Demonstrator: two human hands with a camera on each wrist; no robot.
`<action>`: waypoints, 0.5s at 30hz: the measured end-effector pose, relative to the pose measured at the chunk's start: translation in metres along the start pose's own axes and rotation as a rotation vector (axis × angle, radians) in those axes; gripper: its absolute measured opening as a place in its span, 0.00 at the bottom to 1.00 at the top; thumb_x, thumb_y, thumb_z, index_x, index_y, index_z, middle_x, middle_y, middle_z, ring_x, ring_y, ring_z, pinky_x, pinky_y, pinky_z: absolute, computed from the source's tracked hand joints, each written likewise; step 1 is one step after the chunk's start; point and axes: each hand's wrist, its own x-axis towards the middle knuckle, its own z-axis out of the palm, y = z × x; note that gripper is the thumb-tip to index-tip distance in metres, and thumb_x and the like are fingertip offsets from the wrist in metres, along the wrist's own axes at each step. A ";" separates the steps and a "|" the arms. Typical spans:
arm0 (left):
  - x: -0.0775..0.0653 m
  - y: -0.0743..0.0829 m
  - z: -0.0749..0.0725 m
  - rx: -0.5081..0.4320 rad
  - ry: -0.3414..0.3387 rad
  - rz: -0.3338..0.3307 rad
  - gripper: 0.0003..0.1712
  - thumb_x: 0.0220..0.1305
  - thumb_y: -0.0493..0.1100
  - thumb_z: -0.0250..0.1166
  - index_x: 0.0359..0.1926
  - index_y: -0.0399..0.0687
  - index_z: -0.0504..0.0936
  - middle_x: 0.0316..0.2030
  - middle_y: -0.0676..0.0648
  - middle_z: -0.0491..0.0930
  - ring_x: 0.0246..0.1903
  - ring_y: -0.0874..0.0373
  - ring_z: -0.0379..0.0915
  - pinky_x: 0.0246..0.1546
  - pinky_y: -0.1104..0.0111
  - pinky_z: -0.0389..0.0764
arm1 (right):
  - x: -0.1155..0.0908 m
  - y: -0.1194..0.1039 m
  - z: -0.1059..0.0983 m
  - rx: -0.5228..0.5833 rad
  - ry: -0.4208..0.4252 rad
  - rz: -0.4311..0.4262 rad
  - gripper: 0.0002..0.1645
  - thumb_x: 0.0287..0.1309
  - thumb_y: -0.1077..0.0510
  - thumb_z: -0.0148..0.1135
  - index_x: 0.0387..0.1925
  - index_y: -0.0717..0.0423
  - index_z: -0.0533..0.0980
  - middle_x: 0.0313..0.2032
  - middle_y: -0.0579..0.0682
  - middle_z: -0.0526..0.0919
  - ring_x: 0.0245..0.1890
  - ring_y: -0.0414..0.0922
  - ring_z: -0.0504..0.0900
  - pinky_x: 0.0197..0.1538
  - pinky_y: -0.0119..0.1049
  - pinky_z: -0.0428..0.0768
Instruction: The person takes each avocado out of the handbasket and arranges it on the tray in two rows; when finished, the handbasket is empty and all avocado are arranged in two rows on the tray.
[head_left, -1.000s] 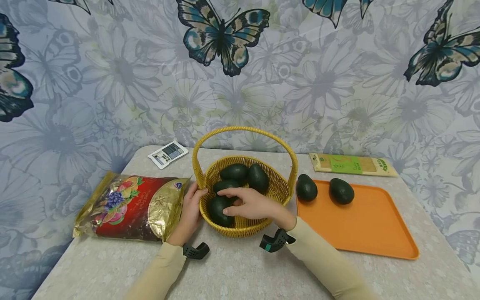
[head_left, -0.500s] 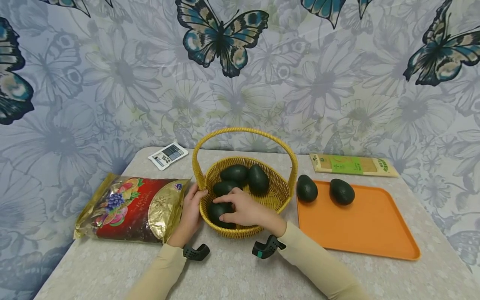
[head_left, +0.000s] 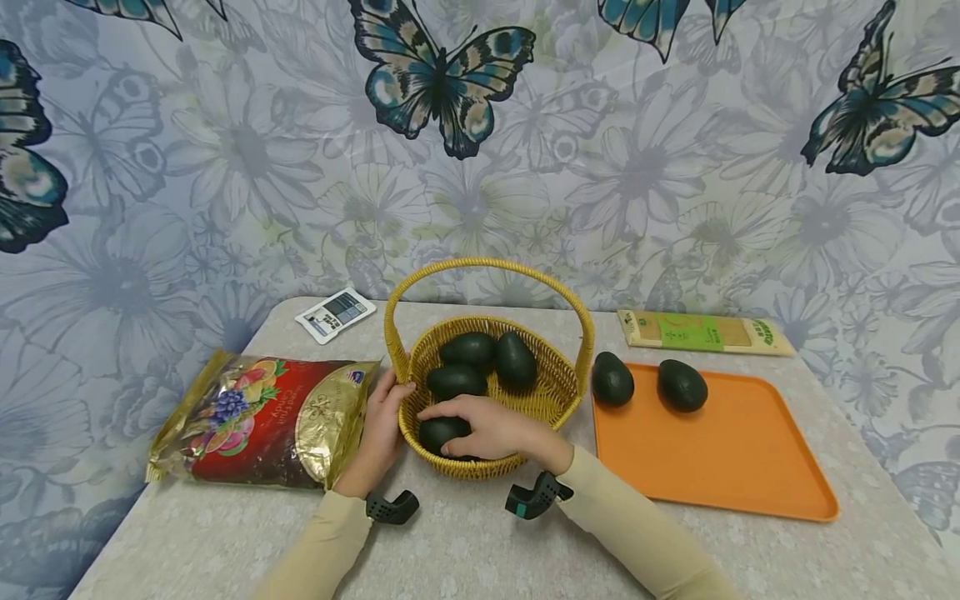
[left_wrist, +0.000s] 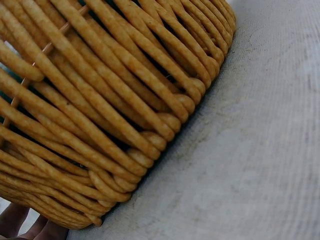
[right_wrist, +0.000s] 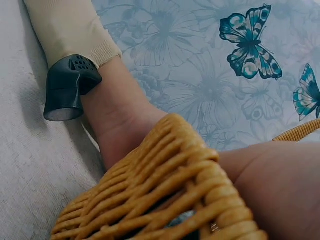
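Observation:
A yellow woven basket [head_left: 547, 400] with a tall hoop handle stands mid-table. At its left side my left hand [head_left: 381, 425] holds the wall, thumb at the rim; the left wrist view shows fingers [left_wrist: 14, 220] beside the weave. My right hand [head_left: 498, 429] reaches inside and grips a dark green avocado [head_left: 438, 435] at the front left, index finger over its far side and thumb on its near side. Part of that avocado is hidden by the hand. Behind it lie an avocado [head_left: 456, 382], another avocado [head_left: 468, 348] and an upright-looking avocado [head_left: 515, 360].
Two more avocados, one at the corner [head_left: 612, 380] and one further right [head_left: 682, 385], lie on an orange tray [head_left: 735, 450]. A red and gold candy bag [head_left: 262, 421] lies left, a white packet [head_left: 335, 315] behind it, and a flat green-labelled pack [head_left: 705, 332] at the back right.
My right hand has shifted slightly left and toward the front, with the front avocado under it. The avocado behind, partly covered before, now shows fully. My left hand stays at the rim.

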 end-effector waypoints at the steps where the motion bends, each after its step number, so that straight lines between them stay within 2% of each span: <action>1: 0.000 0.000 0.000 -0.005 -0.003 0.001 0.33 0.76 0.36 0.48 0.79 0.46 0.59 0.77 0.41 0.59 0.74 0.48 0.57 0.54 0.81 0.72 | 0.000 0.000 0.000 0.001 -0.004 -0.007 0.31 0.66 0.58 0.64 0.70 0.45 0.73 0.68 0.50 0.76 0.67 0.49 0.73 0.68 0.44 0.73; 6: 0.000 0.001 0.001 -0.017 -0.007 0.005 0.33 0.76 0.36 0.48 0.79 0.46 0.58 0.78 0.42 0.58 0.74 0.49 0.57 0.55 0.81 0.73 | 0.001 0.003 0.000 0.006 -0.019 -0.038 0.30 0.66 0.59 0.64 0.69 0.46 0.74 0.67 0.49 0.77 0.67 0.48 0.73 0.68 0.42 0.72; 15: 0.000 0.001 0.000 -0.011 -0.012 -0.002 0.33 0.76 0.37 0.47 0.80 0.48 0.58 0.77 0.44 0.60 0.74 0.50 0.58 0.55 0.81 0.73 | 0.000 0.004 0.000 0.046 -0.013 -0.014 0.30 0.65 0.59 0.65 0.68 0.46 0.75 0.67 0.50 0.76 0.67 0.49 0.73 0.68 0.42 0.72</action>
